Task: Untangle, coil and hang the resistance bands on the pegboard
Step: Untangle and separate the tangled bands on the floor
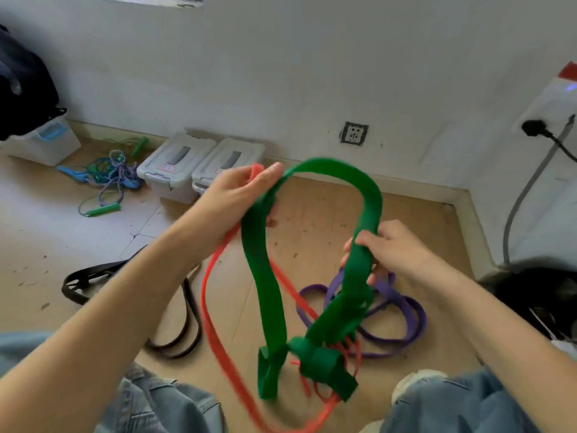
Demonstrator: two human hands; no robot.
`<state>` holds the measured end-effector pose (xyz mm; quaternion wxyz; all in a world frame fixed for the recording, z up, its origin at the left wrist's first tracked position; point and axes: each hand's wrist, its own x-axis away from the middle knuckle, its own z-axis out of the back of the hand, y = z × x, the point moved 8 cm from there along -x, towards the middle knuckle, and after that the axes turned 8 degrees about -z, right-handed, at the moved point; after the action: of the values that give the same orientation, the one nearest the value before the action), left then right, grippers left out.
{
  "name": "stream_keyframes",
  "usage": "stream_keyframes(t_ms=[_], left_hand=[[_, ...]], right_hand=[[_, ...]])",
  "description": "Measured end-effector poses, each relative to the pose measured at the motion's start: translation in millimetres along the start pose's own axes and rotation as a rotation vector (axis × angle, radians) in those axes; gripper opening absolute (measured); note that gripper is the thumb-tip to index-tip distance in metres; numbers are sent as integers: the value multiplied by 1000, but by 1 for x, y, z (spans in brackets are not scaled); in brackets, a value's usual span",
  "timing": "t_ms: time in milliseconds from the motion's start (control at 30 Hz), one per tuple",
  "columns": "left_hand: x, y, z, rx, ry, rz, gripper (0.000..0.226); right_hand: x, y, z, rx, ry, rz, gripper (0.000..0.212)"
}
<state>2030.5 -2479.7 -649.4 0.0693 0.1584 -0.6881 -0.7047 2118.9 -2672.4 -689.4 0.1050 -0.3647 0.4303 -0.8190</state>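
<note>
Far left, a clear storage bin (43, 145) with a blue latch sits against the wall, a dark bag (25, 89) slumped on top – contents not readable. Beside it a heap of skipping ropes (109, 179) on the floor, green and blue handles. Next, two grey lidded boxes (199, 165) side by side at the skirting, lids shut, insides hidden. A black band (184, 323) lies loose on the floor near the person's left knee.

Left hand (240, 192) is raised, fingers curled, pinching the green band (265, 276) together with the red band (215, 314) at the top of the loop. Green band arcs over to the right hand (390, 248), which grips its other side, thumb over the strap. Lower down green and red are knotted together – hanging just above the cardboard (312, 214). Purple band (402, 310) lies coiled on the cardboard under the right hand, touching the tangle.

Right side: wall socket (353, 133), black plug (535, 128) with cable
</note>
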Motion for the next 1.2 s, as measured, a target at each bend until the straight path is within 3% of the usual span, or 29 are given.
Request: stream_keyframes(t_ms=[100,200,267,400,433,500,567,633,767,900,967,1033,1100,1167,1200], left_hand=[[-8,-11,13,-425,46,140,35],[5,-51,17,-984,-149,404,57],[14,-53,10,-1091,-233,406,68],[48,-75,-59,-664,-598,340,73],[53,-77,-74,-554,-558,292,70],[47,-74,-83,-406,-362,188,44],[37,-63,-81,-363,-265,129,24],[30,-44,-77,-348,-213,67,19],[23,5,-66,-58,-49,-37,30],[16,32,-52,212,-6,-52,30],[15,34,-49,292,0,-28,33],[14,39,-53,363,-27,-46,35],[14,44,-55,414,-42,-65,34],[14,43,-51,470,-16,-39,32],[14,42,-48,502,1,-14,31]], right_hand=[[6,6,-21,-22,-127,-43,24],[12,-14,-14,-263,-166,58,32],[16,-28,-9,-378,-192,111,34],[25,-45,-22,-528,-313,157,34],[28,-49,-23,-579,-343,175,35],[32,-58,-16,-741,-372,207,32],[29,-62,3,-925,-355,226,28],[25,-60,19,-978,-316,247,25],[13,-39,14,-619,-277,231,36],[9,-20,-4,-16,-268,213,70],[14,-14,-24,260,-334,234,72],[20,-11,-45,276,-419,253,62],[25,-12,-64,122,-503,252,48],[22,-21,-61,70,-365,270,48],[18,-28,-47,117,-181,307,51]])
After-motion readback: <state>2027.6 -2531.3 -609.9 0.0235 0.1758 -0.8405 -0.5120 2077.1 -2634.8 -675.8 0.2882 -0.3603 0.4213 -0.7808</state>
